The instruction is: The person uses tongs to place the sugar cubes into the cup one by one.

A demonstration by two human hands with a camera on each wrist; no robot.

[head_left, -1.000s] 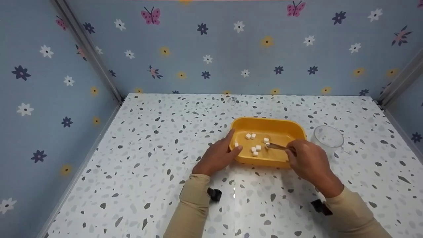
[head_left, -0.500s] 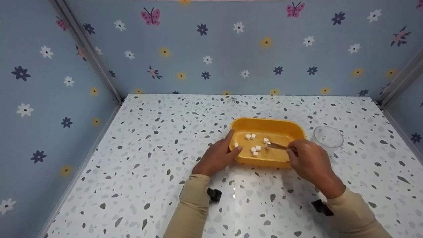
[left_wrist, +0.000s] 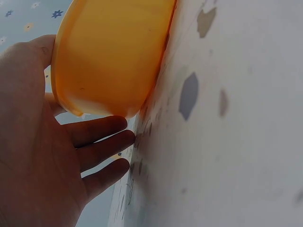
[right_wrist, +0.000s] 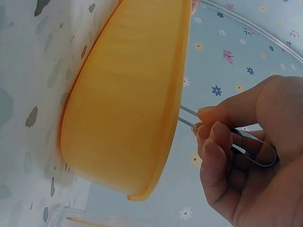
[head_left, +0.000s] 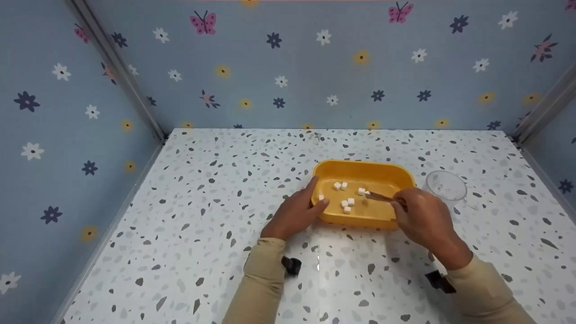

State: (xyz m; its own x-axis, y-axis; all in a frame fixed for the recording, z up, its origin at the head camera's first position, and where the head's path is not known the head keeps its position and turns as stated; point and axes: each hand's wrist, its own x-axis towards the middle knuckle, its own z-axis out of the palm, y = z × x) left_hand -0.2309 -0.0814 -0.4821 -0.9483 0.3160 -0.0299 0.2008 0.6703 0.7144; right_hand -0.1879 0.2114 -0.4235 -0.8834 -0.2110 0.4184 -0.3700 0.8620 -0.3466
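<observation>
A yellow plastic tray (head_left: pixel 360 220) stands on the speckled table with several small white cubes (head_left: pixel 351 201) spread over its floor. My left hand (head_left: pixel 294 213) grips its left end, thumb over the rim and fingers along the outer wall, as the left wrist view also shows. Metal tweezers (right_wrist: pixel 189 111) are pinched between thumb and fingers of my right hand (head_left: pixel 423 218), looped end toward the palm. Their tips reach inside the tray and hold one white cube (head_left: pixel 367 193) over a small shadow, close beside another cube. In the right wrist view the tray wall hides the tips.
A clear round container (head_left: pixel 446 185) stands just right of the tray, partly behind the right hand. Beyond the table's far edge rises a blue flowered wall (head_left: pixel 315 67), with another panel (head_left: pixel 67 148) along the left side.
My right hand and the tweezers have shifted slightly right and up, and the cube at the tips has moved with them, away from its shadow. The left hand keeps its place on the tray.
</observation>
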